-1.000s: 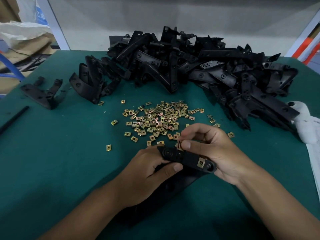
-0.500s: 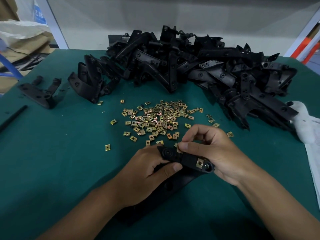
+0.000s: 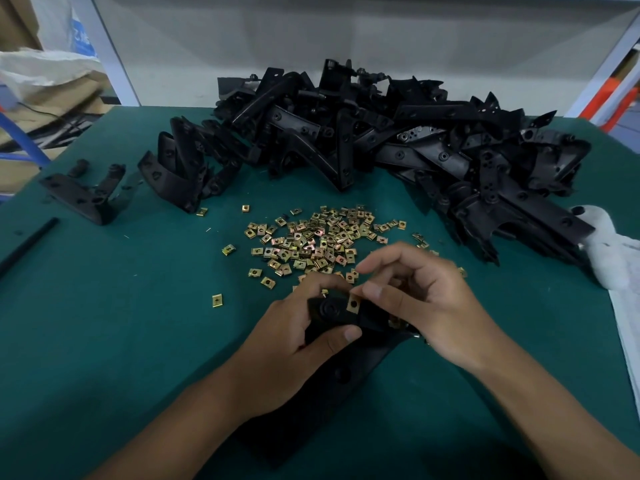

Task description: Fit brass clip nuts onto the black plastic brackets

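At lower centre of the frame, the left hand [image 3: 304, 344] grips a black bracket [image 3: 332, 311] over the green tabletop [image 3: 104, 323]. The right hand [image 3: 426, 299] pinches a brass clip nut [image 3: 353, 304] against the bracket's top edge. Loose nuts [image 3: 311, 240] lie just above; a bracket heap [image 3: 381, 133] fills the upper frame.

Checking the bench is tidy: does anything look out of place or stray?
Mostly orderly. A few clip nuts lie apart from the main scatter: one alone on the green mat, one beside the small bracket stack. Nothing looks damaged.
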Demonstrator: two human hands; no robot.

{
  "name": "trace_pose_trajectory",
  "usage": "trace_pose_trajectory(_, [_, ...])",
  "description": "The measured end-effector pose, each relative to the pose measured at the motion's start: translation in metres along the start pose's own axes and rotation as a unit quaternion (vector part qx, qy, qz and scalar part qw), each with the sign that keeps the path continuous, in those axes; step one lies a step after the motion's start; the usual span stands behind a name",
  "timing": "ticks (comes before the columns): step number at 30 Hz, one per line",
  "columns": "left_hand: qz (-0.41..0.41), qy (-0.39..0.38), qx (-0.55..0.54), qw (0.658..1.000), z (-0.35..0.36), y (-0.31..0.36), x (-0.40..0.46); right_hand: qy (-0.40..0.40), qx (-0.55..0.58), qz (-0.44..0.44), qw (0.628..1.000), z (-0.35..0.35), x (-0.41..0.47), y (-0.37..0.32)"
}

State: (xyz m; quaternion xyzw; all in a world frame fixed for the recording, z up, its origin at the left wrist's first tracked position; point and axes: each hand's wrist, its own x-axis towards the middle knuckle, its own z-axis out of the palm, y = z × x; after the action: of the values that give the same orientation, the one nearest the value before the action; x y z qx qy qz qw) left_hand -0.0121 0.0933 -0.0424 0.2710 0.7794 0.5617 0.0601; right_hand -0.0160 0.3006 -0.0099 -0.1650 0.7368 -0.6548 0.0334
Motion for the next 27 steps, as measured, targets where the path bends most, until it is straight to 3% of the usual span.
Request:
trace_pose_trajectory(5, [0.004,0.022,0.000,1.000,-0.001,-0.001,0.000,-0.005,-0.002,-0.022,1.000,0.003,0.000,0.003])
trace_pose_trajectory(16, [-0.025,-0.012,-0.055,0.998,-0.003,-0.006,0.001,-0.024,-0.053,-0.043,0.997,0.003,-0.004,0.007])
trace_pose_trajectory(21, [-0.013,0.070,-0.083,0.994,-0.002,-0.007,0.003,0.020,0.013,-0.030,0.999,0.013,-0.003,0.013])
trace_pose_trajectory(27, [-0.019,0.145,-0.109,0.983,-0.005,-0.006,0.005,0.075,-0.003,-0.031,0.997,0.008,-0.002,0.018])
